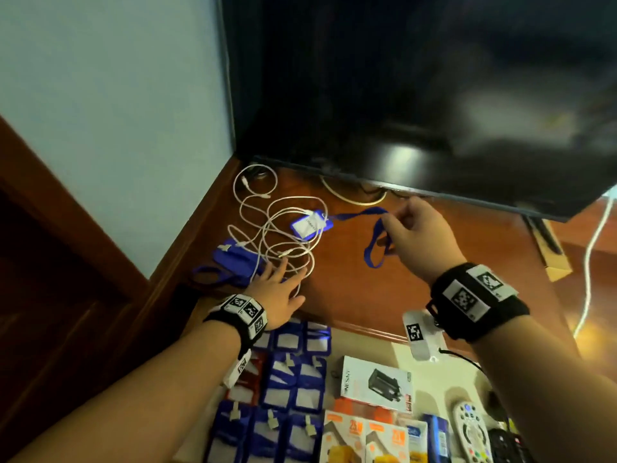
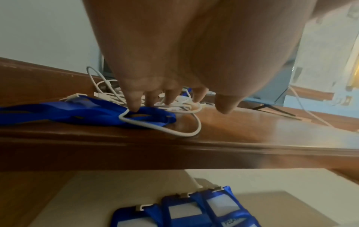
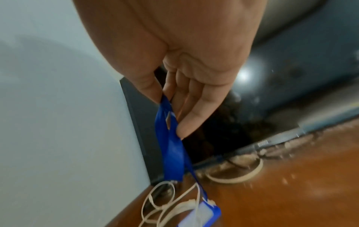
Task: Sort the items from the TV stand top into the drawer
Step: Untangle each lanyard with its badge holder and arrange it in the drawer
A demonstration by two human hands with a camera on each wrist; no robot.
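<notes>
Now the right hand [image 1: 414,233] pinches the blue lanyard [image 3: 170,147] of a blue badge holder [image 1: 307,224] that lies among white cables [image 1: 277,228] on the TV stand top [image 1: 434,279]. The left hand [image 1: 278,292] rests with straight fingers [image 2: 134,101] on the cables and another blue lanyard [image 2: 77,113].

TV [image 1: 417,95]: blurred, cut by top edge | remote [image 1: 472,432]: cut by bottom edge, buttons unreadable
</notes>
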